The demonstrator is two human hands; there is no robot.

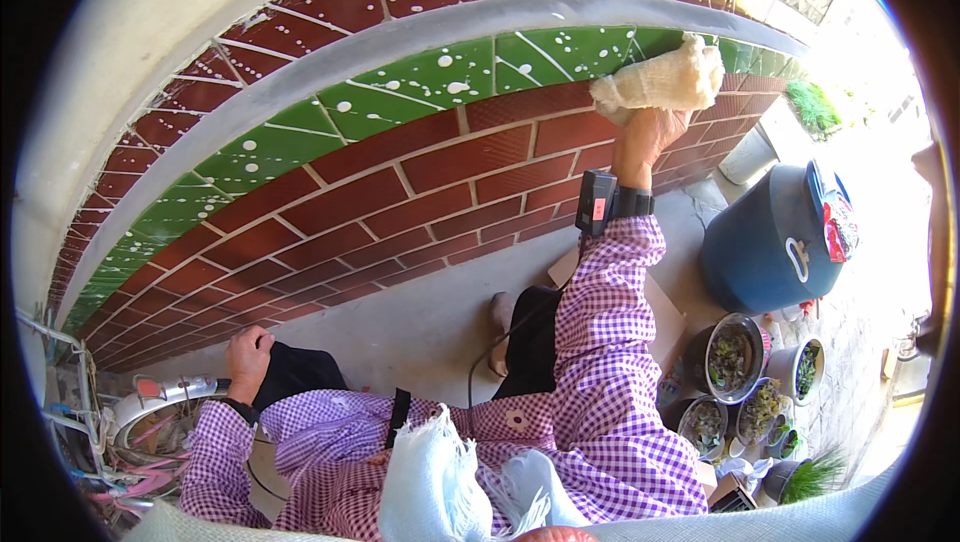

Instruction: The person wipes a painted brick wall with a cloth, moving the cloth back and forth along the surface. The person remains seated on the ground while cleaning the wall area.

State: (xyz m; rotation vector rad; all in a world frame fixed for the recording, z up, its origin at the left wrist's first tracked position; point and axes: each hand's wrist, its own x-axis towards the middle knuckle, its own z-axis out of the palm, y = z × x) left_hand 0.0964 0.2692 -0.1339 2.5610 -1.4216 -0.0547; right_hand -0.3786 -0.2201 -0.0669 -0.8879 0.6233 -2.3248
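Note:
My right hand (654,126) is raised against the tiled wall, holding a cream cloth (664,78) pressed to the row of green tiles (420,84). White spots and streaks mark these tiles and the dark red tiles (322,6) beyond the grey ledge (450,13). The cloth hides most of my right fingers. Low at the left, my left hand (250,358) rests by my knee, its fingers curled; nothing shows in it. Brown-red brick tiles (435,159) with pale joints cover the wall on my side of the green row.
A blue plastic barrel (765,238) stands at the right, with several potted plants (729,362) near it. A bicycle's wheel and fender (142,411) are at the lower left, beside a metal rack (86,392). Cardboard (664,309) lies on the concrete floor (397,324).

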